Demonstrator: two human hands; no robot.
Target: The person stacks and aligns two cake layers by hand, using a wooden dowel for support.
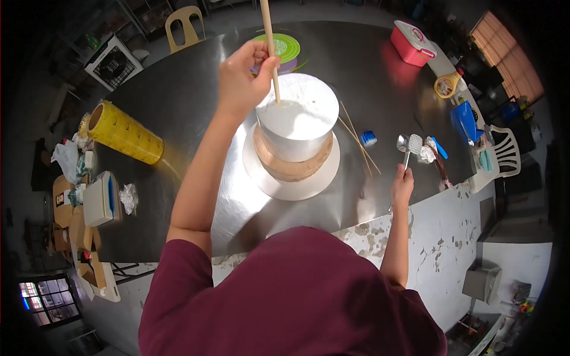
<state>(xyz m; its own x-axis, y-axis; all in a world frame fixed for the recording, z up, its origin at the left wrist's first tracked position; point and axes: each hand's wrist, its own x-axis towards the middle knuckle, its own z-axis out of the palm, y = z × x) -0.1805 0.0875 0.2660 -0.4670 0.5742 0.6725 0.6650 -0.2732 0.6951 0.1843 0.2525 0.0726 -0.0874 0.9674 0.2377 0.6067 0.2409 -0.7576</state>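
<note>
My left hand (246,77) pinches a pale wooden dowel (269,35), held upright with its lower end on the top of a white, foil-like round tier (297,130). That tier sits on a brown round layer (291,169), which rests on a white round board (291,191). At the right, near the table's front edge, my right hand (402,184) grips a metal mallet (415,144) by its handle, the textured head pointing away from me. Thin sticks (363,148) lie between the tiers and the mallet.
A steel table (196,89) carries a yellow film roll (127,133) at left, a green turntable (285,47) behind the tiers, a small blue item (369,139) and a metal spoon (402,142) at right. A pink box (411,44) stands back right; a scale (100,199) is front left.
</note>
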